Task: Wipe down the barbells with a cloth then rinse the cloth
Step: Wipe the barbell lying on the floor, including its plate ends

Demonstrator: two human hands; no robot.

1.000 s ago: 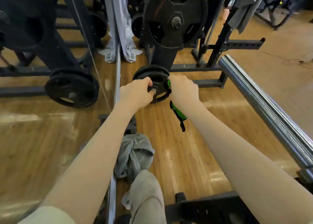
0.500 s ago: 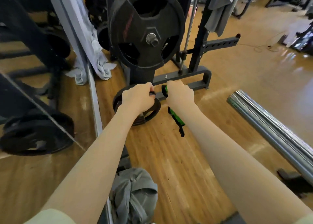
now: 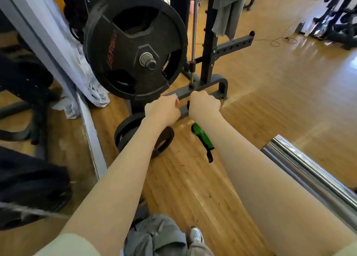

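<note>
- Left hand [image 3: 163,110]: fist, knuckles up, fingers curled under; whatever they hold is hidden behind the hand, so can't tell if they grip anything.
- Right hand [image 3: 203,106]: fingers clamped on the top of a green-and-black strap [image 3: 202,138]; strap hangs down under the wrist, black loop at its tail, clear of the floor [image 3: 270,93].
- Cloth: none seen in either hand. Grey crumpled fabric [image 3: 154,236] lies low in view by the person's shoe [image 3: 196,235]; could be the wiping cloth, not certain. Sits behind both hands, toward the body.
- Chrome bar [image 3: 309,172]: on the person's right, long axis running from near-right edge of view up and away toward centre; end stops well short of the hands. Right hand is the nearer one. Judgement: a wipe would mean reaching right and back, stroking along that axis.
- Small plates [image 3: 125,132]: two black discs on the floor under the left forearm, apart from both hands.
- Big plate [image 3: 135,49]: black, on a rack [image 3: 207,43] peg, ahead and above the left hand. Red lettering on its face, too skewed to read.
- Grey towel [image 3: 226,10]: draped on the rack upright, far side.
- Mirror frame [image 3: 58,62]: along the left, pale cloth at its foot.
- No other brand or label legible.
</note>
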